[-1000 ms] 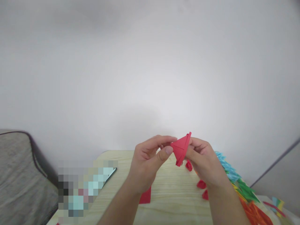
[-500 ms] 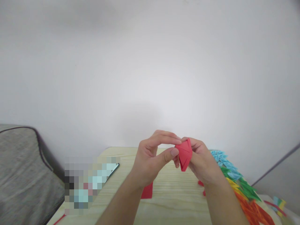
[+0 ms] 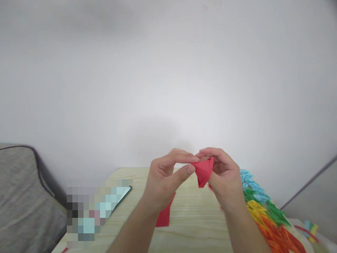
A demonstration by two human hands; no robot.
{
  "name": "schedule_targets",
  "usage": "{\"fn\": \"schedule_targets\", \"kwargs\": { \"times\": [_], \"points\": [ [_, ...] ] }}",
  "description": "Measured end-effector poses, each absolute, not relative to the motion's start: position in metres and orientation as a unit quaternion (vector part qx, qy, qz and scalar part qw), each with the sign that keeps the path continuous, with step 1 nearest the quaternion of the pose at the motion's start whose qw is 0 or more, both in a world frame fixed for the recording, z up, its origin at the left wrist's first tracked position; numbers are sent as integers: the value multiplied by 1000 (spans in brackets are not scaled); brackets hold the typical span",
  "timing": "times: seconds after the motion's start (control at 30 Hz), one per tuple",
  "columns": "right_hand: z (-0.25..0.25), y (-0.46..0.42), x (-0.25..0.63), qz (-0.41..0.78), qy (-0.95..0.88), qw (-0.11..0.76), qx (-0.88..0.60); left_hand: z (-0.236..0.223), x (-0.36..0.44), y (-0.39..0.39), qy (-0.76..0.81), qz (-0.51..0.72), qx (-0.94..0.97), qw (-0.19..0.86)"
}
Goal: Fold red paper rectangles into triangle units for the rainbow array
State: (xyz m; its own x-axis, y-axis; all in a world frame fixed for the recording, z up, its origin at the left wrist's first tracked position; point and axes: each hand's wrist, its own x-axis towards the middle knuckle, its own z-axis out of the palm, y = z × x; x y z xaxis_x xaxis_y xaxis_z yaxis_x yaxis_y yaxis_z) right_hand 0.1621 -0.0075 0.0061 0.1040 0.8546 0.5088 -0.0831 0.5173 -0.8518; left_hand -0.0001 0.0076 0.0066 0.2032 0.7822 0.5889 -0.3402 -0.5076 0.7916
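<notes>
A folded piece of red paper [image 3: 204,171], shaped like a small cone with a rim, is held up above the table between both hands. My left hand [image 3: 168,179] pinches its pointed left end between thumb and forefinger. Around the wider right side, my right hand [image 3: 223,174] is curled, its thumb below the rim and its fingers partly behind the paper. Below my left wrist lies a flat red sheet of paper [image 3: 164,215], partly hidden by the arm. More small red bits peek out beside my right wrist, mostly covered.
Folded paper pieces in light blue [image 3: 254,185], green [image 3: 277,212], yellow [image 3: 258,212] and orange [image 3: 281,237] line the right side of the wooden table [image 3: 195,228]. A blurred-out phone-like device [image 3: 113,205] lies at left. Grey fabric [image 3: 23,196] stands beyond it; a white wall is behind.
My right hand has opened its fingers somewhat and shifted its grip along the rim. The red paper has turned, its point now facing left toward my left fingertips.
</notes>
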Motion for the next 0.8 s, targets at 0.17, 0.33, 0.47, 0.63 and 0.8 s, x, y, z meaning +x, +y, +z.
{"fn": "schedule_targets", "kwargs": {
  "times": [0.17, 0.33, 0.47, 0.63, 0.8],
  "points": [
    [4, -8, 165, 273, -607, 671, -326, 6, 0, 12, 185, 613, 618, 456],
    [1, -5, 168, 229, -647, 658, -308, 3, -1, 17, 185, 625, 604, 458],
    [5, -8, 168, 263, -661, 620, -332, 3, -2, 17, 213, 620, 587, 475],
    [6, -6, 173, 314, -665, 580, -350, 6, -5, 15, 278, 593, 607, 450],
    [11, -5, 183, 371, -670, 533, -359, 7, -9, 16, 336, 567, 632, 409]
  ]
}}
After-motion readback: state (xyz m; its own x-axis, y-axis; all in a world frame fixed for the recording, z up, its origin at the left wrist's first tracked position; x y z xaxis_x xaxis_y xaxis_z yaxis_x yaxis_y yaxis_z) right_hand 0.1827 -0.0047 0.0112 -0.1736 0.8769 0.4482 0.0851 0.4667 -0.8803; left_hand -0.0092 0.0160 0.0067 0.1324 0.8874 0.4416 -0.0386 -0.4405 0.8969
